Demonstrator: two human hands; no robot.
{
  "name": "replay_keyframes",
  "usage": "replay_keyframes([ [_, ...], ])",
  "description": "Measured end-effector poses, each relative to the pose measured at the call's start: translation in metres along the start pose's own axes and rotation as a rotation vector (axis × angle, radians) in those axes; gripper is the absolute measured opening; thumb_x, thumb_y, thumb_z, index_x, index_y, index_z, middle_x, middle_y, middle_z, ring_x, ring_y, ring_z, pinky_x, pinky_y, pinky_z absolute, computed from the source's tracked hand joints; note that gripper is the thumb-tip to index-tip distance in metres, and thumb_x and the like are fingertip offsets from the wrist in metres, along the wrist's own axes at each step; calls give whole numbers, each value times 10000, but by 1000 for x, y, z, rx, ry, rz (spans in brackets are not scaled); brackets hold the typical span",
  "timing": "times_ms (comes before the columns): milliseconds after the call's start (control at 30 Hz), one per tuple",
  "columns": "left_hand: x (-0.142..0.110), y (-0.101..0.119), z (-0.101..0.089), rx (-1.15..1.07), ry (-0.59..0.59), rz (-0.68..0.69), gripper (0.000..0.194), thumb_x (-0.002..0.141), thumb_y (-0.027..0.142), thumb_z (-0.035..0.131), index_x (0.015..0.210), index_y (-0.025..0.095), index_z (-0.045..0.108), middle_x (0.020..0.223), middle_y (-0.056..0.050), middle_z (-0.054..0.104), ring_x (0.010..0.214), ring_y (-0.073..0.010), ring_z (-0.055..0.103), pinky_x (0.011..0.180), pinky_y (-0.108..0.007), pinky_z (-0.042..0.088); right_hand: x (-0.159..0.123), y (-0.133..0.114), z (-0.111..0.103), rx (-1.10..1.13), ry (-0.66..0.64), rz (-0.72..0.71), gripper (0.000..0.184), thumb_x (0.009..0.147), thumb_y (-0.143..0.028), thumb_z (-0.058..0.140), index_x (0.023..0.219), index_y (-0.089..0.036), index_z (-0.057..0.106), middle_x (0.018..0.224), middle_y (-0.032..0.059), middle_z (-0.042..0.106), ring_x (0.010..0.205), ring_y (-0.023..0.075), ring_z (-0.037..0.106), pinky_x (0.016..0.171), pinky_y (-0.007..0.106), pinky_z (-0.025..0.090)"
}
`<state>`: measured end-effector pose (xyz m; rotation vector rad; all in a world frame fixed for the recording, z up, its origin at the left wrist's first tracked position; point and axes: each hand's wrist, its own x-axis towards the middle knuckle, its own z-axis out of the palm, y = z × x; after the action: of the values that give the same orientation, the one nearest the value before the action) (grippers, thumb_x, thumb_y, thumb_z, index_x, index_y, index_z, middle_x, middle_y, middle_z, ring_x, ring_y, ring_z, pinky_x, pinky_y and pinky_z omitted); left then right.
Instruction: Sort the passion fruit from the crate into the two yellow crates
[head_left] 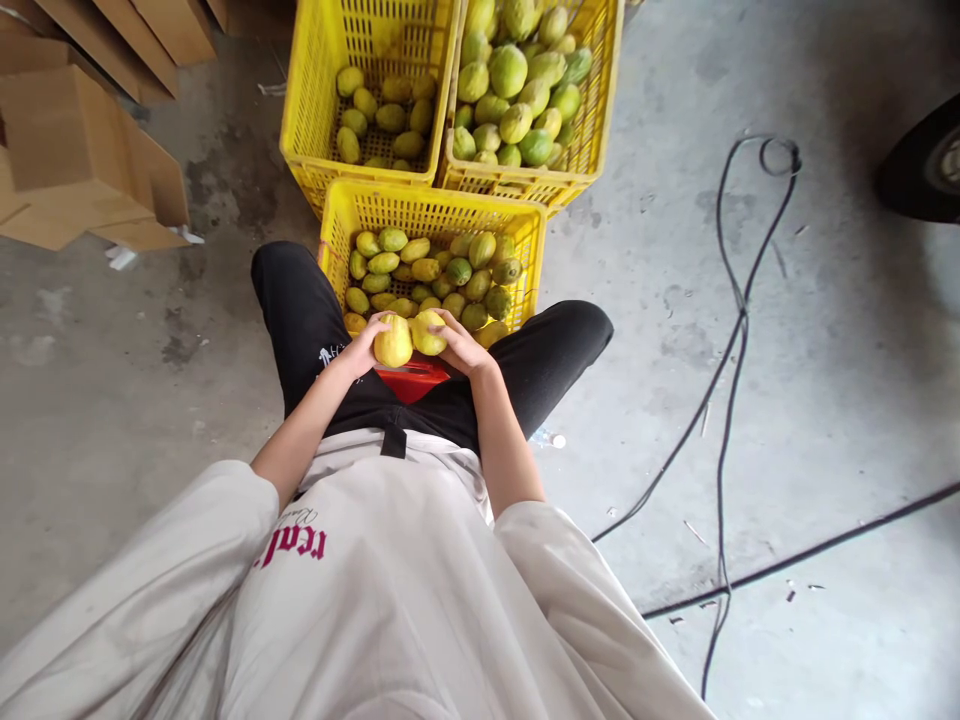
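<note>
My left hand (365, 347) is closed around a yellow papaya (393, 342). A second yellow papaya (428, 334) is gripped in my right hand (465, 350), and the two fruits sit side by side, close together, above my lap. Just beyond them, between my knees, stands a yellow plastic crate (433, 203) holding many green and yellow papayas (460, 271). Its near rim is partly hidden by my hands and the held fruits.
Behind it stand two more yellow crates, the left one (311, 100) with several papayas and the right one (611, 90) piled fuller. Cardboard boxes (82, 140) lie at upper left. Black cable (742, 300) runs across the right floor, near a tyre (926, 165). Something red (411, 382) shows beneath me.
</note>
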<state>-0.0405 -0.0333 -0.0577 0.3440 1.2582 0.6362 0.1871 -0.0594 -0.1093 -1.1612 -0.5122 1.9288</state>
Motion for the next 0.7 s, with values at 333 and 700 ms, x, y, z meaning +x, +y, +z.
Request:
replay_keyframes([
  [333,1,1,-2,-43,35,31,491,758,220,790,1239,300,737,1357,-50,870,1504,-372,799,1169,-500,743,-7,-8,-9,30,-48,-22,683,712,-495,1051,1312,-355,757,1394,89,896,1534,452,811,1249,655,778],
  [700,10,-9,-8,-19,-17,134,523,651,308,1078,1075,239,780,1150,-60,912,1282,-335,871,1132,-405,699,-7,-7,2,27,-44,-72,832,616,-540,1222,1262,-338,738,1259,54,898,1547,433,803,1259,548,759],
])
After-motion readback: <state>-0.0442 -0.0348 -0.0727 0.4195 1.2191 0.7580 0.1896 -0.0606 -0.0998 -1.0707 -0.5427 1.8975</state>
